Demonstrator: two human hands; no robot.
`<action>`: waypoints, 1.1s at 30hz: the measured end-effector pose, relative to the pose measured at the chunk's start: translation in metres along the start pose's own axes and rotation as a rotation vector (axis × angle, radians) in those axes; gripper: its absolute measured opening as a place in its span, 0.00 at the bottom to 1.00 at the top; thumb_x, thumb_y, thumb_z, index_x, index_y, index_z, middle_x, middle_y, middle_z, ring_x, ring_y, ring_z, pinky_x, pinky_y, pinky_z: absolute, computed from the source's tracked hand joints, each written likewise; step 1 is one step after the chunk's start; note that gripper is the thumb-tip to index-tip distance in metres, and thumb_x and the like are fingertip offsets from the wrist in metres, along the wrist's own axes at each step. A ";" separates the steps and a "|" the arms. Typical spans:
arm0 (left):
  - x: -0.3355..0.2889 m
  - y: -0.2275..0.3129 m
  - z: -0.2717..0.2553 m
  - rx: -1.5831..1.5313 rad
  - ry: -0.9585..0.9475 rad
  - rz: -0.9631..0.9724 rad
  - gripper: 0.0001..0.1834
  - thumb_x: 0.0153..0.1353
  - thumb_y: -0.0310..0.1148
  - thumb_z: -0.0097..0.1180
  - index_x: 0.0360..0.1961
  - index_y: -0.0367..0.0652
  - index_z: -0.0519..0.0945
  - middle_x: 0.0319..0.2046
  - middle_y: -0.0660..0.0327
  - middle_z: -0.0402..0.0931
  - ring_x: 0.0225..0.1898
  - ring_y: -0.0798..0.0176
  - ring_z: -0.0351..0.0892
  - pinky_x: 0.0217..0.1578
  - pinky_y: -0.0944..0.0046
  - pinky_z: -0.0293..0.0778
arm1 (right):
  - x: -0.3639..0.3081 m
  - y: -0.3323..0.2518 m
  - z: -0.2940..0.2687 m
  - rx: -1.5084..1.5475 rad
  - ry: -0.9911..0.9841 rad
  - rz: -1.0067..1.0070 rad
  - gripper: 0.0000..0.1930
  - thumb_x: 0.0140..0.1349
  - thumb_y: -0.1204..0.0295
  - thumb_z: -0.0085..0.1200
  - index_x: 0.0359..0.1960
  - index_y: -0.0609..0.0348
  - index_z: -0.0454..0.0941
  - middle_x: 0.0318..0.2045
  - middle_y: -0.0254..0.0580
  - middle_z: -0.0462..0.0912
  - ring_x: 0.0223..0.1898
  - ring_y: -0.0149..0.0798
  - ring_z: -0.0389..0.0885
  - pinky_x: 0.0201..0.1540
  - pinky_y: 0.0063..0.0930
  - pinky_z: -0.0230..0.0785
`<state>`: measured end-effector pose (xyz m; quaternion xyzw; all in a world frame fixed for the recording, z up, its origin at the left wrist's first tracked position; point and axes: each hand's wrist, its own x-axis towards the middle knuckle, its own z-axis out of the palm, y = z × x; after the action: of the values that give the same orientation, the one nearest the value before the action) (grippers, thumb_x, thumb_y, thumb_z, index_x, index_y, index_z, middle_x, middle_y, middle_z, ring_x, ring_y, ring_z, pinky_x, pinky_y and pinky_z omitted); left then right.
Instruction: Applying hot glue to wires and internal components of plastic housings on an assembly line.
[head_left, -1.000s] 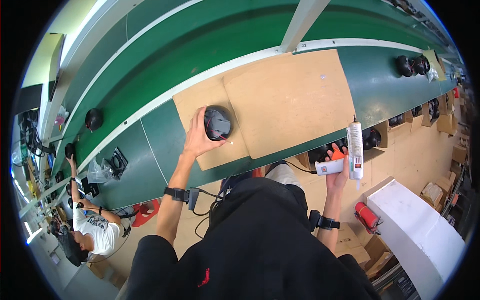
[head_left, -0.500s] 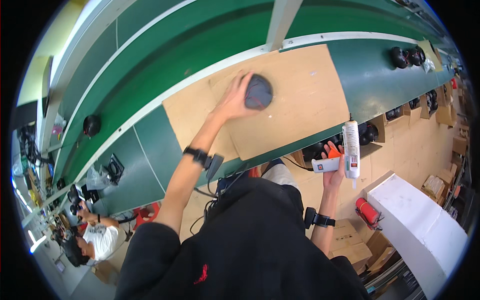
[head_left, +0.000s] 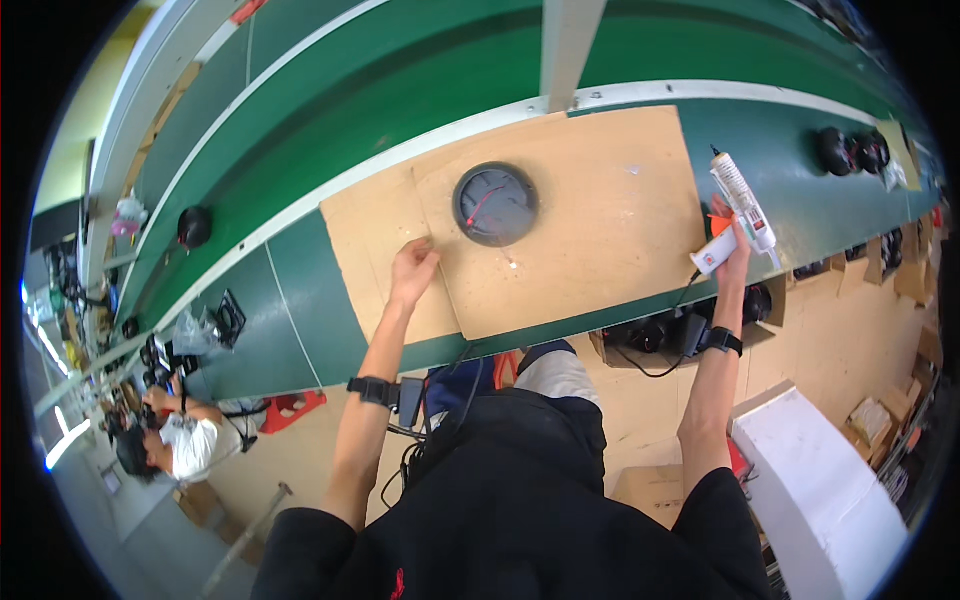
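Note:
A round black housing (head_left: 495, 204) lies open side up on the cardboard sheet (head_left: 600, 215), a thin red wire showing inside it. To its lower left, apart from it, is my left hand (head_left: 415, 268), fingers curled together with nothing visible in them, over the cardboard. My right hand (head_left: 737, 250) grips a white powered caulking gun (head_left: 716, 252) with an orange trigger, past the right edge of the cardboard. The gun carries a white sealant cartridge (head_left: 742, 200), held tilted above the green bench.
A green conveyor (head_left: 420, 90) runs behind the bench, with a metal post (head_left: 570, 50) at its edge. More black round parts (head_left: 850, 150) sit at the right. Cartons (head_left: 780, 295) line the bench's near side. Another person (head_left: 195, 440) works at far left.
My left hand has let go of the black housing and drawn back toward me; the housing now shows its open side. My right hand has raised the caulking gun up over the bench.

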<state>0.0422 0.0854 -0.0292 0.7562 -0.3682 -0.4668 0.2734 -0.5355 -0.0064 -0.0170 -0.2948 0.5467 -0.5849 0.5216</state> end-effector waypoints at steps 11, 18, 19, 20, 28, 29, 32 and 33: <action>-0.032 0.018 0.055 -0.260 0.314 0.015 0.22 0.77 0.39 0.47 0.60 0.29 0.72 0.47 0.56 0.78 0.48 0.66 0.73 0.52 0.65 0.70 | 0.010 -0.002 0.002 -0.021 -0.168 0.112 0.22 0.71 0.65 0.52 0.62 0.67 0.74 0.63 0.50 0.78 0.62 0.44 0.77 0.66 0.39 0.68; -0.034 0.007 0.023 -0.637 0.297 -0.018 0.18 0.78 0.37 0.47 0.58 0.34 0.74 0.48 0.61 0.78 0.49 0.69 0.72 0.53 0.67 0.68 | -0.004 0.002 0.020 0.035 -0.137 0.192 0.28 0.72 0.60 0.51 0.70 0.58 0.64 0.66 0.53 0.74 0.58 0.43 0.78 0.55 0.44 0.78; -0.033 0.002 0.016 -0.686 0.305 -0.007 0.18 0.78 0.37 0.47 0.58 0.35 0.74 0.48 0.62 0.78 0.49 0.69 0.72 0.53 0.67 0.69 | -0.008 0.005 0.025 0.067 -0.139 0.201 0.28 0.72 0.60 0.50 0.70 0.58 0.64 0.66 0.53 0.73 0.58 0.43 0.78 0.55 0.44 0.78; -0.034 -0.005 0.007 -0.732 0.303 -0.021 0.17 0.78 0.37 0.48 0.57 0.35 0.74 0.48 0.62 0.78 0.50 0.70 0.72 0.54 0.67 0.69 | -0.014 0.008 0.030 0.099 -0.139 0.211 0.29 0.72 0.60 0.50 0.70 0.58 0.64 0.67 0.53 0.73 0.59 0.43 0.78 0.55 0.44 0.79; -0.048 -0.059 -0.093 -0.462 0.385 0.102 0.16 0.78 0.35 0.47 0.57 0.36 0.77 0.46 0.63 0.82 0.45 0.73 0.76 0.49 0.68 0.72 | -0.069 0.033 0.095 0.169 -0.326 0.259 0.31 0.72 0.59 0.51 0.71 0.62 0.63 0.68 0.57 0.69 0.62 0.49 0.74 0.64 0.58 0.71; -0.048 -0.060 -0.109 -0.344 0.405 -0.002 0.18 0.77 0.35 0.49 0.59 0.34 0.76 0.44 0.59 0.83 0.45 0.68 0.79 0.52 0.67 0.73 | -0.077 0.036 0.103 0.177 -0.372 0.273 0.29 0.71 0.60 0.52 0.69 0.64 0.65 0.68 0.60 0.68 0.62 0.50 0.74 0.66 0.62 0.68; -0.058 -0.055 -0.146 0.023 0.562 -0.078 0.21 0.70 0.31 0.56 0.61 0.34 0.75 0.47 0.52 0.82 0.52 0.57 0.80 0.58 0.62 0.72 | -0.105 0.036 0.127 0.099 -0.437 0.222 0.27 0.70 0.64 0.54 0.65 0.67 0.70 0.66 0.61 0.72 0.64 0.53 0.74 0.68 0.62 0.65; -0.062 -0.049 -0.156 0.228 0.603 0.121 0.22 0.66 0.29 0.57 0.60 0.34 0.76 0.50 0.50 0.81 0.55 0.53 0.78 0.60 0.59 0.71 | -0.113 0.028 0.132 -0.080 -0.405 0.187 0.26 0.69 0.66 0.55 0.65 0.67 0.70 0.64 0.59 0.74 0.64 0.53 0.75 0.68 0.62 0.64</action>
<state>0.1800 0.1755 0.0293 0.8628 -0.3649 -0.1603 0.3110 -0.3752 0.0589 0.0123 -0.3745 0.4786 -0.4407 0.6607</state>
